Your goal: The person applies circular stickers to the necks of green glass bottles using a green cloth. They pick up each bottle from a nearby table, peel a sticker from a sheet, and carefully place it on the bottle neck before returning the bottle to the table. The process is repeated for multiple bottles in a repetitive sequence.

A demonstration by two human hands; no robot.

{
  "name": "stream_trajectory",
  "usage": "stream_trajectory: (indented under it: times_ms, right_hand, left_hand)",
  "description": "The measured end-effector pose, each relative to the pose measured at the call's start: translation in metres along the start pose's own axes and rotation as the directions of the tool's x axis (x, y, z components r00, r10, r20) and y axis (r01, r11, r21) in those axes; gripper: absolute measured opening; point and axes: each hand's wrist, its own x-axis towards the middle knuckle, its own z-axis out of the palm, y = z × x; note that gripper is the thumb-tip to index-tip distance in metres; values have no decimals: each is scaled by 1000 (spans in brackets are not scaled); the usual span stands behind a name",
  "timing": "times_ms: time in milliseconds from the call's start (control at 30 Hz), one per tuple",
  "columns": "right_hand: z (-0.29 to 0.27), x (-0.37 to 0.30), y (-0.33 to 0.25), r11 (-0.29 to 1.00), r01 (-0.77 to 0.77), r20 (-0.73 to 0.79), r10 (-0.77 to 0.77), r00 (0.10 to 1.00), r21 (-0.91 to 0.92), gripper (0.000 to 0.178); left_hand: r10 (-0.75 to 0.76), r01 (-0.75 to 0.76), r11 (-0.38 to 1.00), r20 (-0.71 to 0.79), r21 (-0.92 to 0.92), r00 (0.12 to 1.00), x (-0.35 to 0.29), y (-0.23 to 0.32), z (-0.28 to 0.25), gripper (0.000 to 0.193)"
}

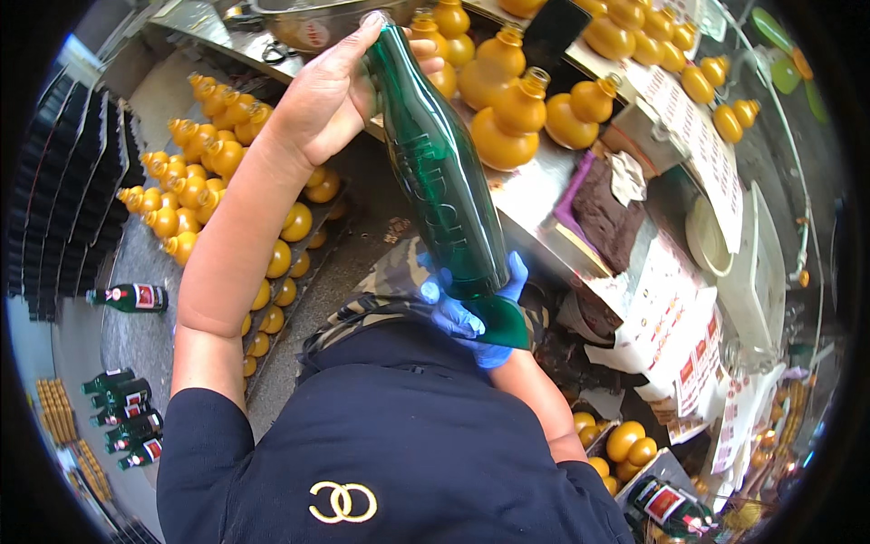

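A tall, dark green glass bottle [439, 172] with raised lettering is tilted in front of my body, its neck up and its base toward me. My bare left hand [337, 91] grips the neck, thumb along the top and fingers behind. In a blue glove, my right hand [462, 319] is closed around the base from below. A smooth green piece [500, 323] lies in that palm against the bottle's bottom; I cannot tell what it is.
Yellow gourd-shaped bottles [509, 118] crowd the workbench [530, 186]; more yellow bottles [195, 181] stand at left. Labelled green bottles [122, 408] stand at lower left. A brown cloth [605, 218], label sheets [666, 344] and a metal basin [313, 23] are around the bench.
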Motion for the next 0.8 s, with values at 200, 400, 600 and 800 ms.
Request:
stream_trajectory:
  times_ms: [200, 400, 600, 800]
  right_hand:
    - [25, -23, -17, 889, 222, -296, -355, 887, -401, 77]
    - [50, -58, -41, 141, -5, -106, -720, 686, -990, 85]
    - [75, -78, -85, 341, 341, -71, -791, 608, -876, 67]
    - [83, -93, -164, 163, -205, -244, -845, 477, -965, 58]
  left_hand:
    - [-66, 65, 989, -4, 131, 998, 34, -16, 42, 32]
    - [-149, 128, 922, 30, 365, 988, 75, -45, 129, 38]
    - [-56, -116, 896, 368, 429, 928, 115, -80, 183, 88]
    - [-116, -393, 691, 630, 607, 768, 67, -183, 138, 114]
